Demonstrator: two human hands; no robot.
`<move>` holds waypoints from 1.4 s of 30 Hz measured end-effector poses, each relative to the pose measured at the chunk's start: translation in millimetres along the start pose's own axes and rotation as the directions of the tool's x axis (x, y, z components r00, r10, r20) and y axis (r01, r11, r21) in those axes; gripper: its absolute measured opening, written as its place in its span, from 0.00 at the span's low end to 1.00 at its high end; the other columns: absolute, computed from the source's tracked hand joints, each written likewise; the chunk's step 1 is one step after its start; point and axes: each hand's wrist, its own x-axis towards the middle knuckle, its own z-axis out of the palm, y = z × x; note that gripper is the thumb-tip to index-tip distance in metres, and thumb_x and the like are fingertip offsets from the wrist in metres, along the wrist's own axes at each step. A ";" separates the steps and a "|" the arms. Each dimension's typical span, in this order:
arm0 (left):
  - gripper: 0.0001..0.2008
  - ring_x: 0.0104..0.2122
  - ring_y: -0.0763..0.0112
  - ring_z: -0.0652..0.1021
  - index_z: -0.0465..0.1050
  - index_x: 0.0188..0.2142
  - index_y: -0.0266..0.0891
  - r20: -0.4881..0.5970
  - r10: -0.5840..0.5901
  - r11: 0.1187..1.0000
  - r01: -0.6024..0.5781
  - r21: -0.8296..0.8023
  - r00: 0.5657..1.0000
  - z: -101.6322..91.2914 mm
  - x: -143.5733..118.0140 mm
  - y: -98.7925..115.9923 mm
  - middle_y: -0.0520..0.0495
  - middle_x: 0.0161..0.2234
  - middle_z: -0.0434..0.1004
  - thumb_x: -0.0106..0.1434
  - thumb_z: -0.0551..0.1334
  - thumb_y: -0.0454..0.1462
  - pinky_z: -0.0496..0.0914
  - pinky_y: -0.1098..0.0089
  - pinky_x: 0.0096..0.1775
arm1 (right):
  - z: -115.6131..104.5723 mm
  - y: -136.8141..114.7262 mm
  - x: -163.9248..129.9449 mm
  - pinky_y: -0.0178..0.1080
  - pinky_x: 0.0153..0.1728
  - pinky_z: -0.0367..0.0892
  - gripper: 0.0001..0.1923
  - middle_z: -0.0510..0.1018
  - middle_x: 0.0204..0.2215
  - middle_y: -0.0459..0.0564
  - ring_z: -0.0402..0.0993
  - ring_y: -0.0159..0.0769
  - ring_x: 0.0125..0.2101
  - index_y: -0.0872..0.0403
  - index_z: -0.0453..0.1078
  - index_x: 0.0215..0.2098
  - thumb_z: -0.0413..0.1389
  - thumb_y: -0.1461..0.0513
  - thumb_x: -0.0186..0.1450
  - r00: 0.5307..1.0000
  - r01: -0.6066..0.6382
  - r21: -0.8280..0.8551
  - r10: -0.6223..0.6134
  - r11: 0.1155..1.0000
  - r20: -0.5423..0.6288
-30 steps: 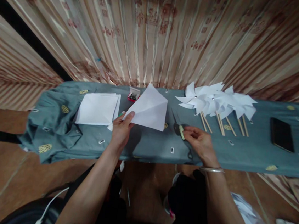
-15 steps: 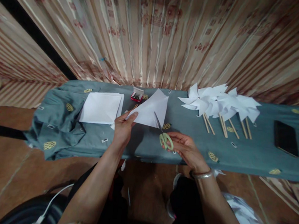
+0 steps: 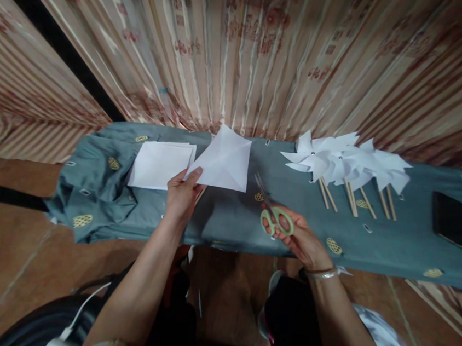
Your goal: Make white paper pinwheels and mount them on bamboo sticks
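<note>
The scissors (image 3: 272, 206) had shifted clear of the creased sheet (image 3: 228, 159), your right hand (image 3: 305, 242) gripping their handles, your left hand (image 3: 182, 196) pinching one corner, apparently to leave the rest unobstructed.

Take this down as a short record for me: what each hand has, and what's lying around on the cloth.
Left hand: holding a white paper sheet by its lower left corner
Right hand: holding green-handled scissors, blades pointing away from the person, beside the sheet
Left side: stack of white paper
Right side: white pinwheels overlapping, sticks toward the person
Far right: black phone
Surface: patterned grey-green cloth
Behind: patterned curtain
</note>
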 end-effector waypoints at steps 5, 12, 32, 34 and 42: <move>0.16 0.35 0.67 0.81 0.78 0.30 0.36 0.010 -0.008 0.999 0.008 -0.031 1.000 -0.4 2.8 2.3 0.46 0.34 0.83 0.40 0.76 0.36 0.76 0.67 0.42 | 7.3 -3.6 -10.0 0.36 0.29 0.68 0.32 0.79 0.30 0.51 0.70 0.32 0.27 0.58 0.75 0.48 0.65 0.45 0.54 0.994 0.034 -0.254 -0.007 0.967 0.108; 0.15 0.41 0.61 0.82 0.77 0.30 0.37 0.056 -0.053 0.998 0.052 0.021 0.997 2.2 -0.9 -5.7 0.46 0.33 0.83 0.41 0.76 0.37 0.76 0.63 0.45 | 9.8 -5.7 -14.1 0.39 0.32 0.69 0.28 0.77 0.31 0.51 0.70 0.34 0.30 0.58 0.75 0.49 0.63 0.48 0.58 0.992 0.036 -0.322 0.005 0.946 0.124; 0.12 0.49 0.54 0.79 0.78 0.30 0.38 0.084 -0.092 0.994 0.087 0.064 0.992 6.3 -7.2 -11.8 0.43 0.35 0.83 0.44 0.74 0.36 0.76 0.57 0.47 | 5.9 -6.8 -8.3 0.37 0.31 0.72 0.27 0.78 0.30 0.49 0.71 0.30 0.27 0.58 0.76 0.48 0.66 0.52 0.55 0.989 -0.008 -0.309 0.054 0.951 0.140; 0.12 0.48 0.54 0.80 0.78 0.30 0.38 0.076 -0.097 0.993 0.092 0.069 0.992 6.1 -7.4 -11.4 0.44 0.35 0.83 0.44 0.75 0.35 0.76 0.58 0.46 | 5.5 -6.6 -7.7 0.37 0.31 0.72 0.27 0.78 0.30 0.49 0.71 0.31 0.27 0.58 0.76 0.48 0.67 0.52 0.54 0.988 -0.013 -0.305 0.059 0.952 0.141; 0.11 0.44 0.57 0.81 0.79 0.30 0.37 0.081 -0.098 0.993 0.092 0.072 0.992 5.6 -6.6 -11.0 0.45 0.33 0.83 0.45 0.74 0.34 0.77 0.62 0.44 | 2.9 -3.6 -6.5 0.34 0.32 0.72 0.23 0.79 0.29 0.46 0.72 0.28 0.27 0.55 0.77 0.47 0.68 0.56 0.54 0.988 -0.030 -0.258 0.068 0.966 0.142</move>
